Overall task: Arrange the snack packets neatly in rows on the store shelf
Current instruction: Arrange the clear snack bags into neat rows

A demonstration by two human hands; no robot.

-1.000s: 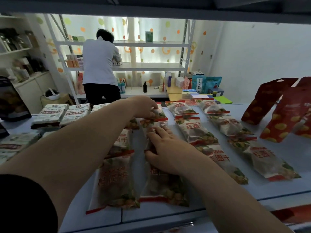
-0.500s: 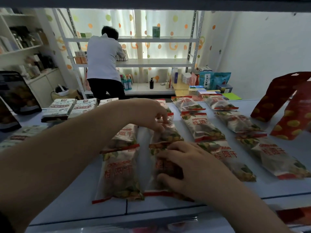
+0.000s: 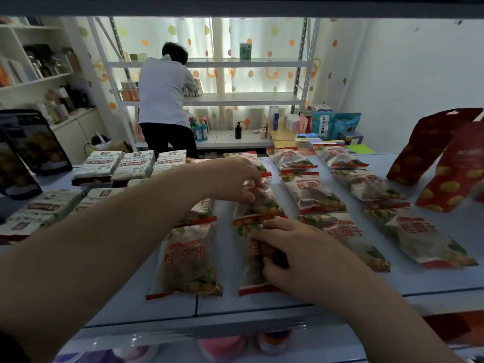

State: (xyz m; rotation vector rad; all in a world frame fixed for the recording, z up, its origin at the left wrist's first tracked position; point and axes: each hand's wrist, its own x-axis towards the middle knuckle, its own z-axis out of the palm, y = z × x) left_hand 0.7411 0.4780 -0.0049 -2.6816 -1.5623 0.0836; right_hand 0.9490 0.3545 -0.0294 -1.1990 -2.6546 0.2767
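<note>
Left hand (image 3: 230, 179) pinches rear packet (image 3: 264, 205); right hand (image 3: 296, 252) holds front packet (image 3: 250, 273).

Across the room we note a person (image 3: 163, 93) in a white top and dark trousers, back to us, at a pale metal rack (image 3: 243, 98). Behind it hangs a spotted curtain (image 3: 262, 35), backlit. A green box (image 3: 245, 51) stands on the upper tier; a black pump bottle (image 3: 238, 131) on the lowest, near spray bottles (image 3: 200, 129). Blue bags (image 3: 336, 125) stand right of it. Wall shelving (image 3: 34, 79) at left holds dim bottles.
</note>
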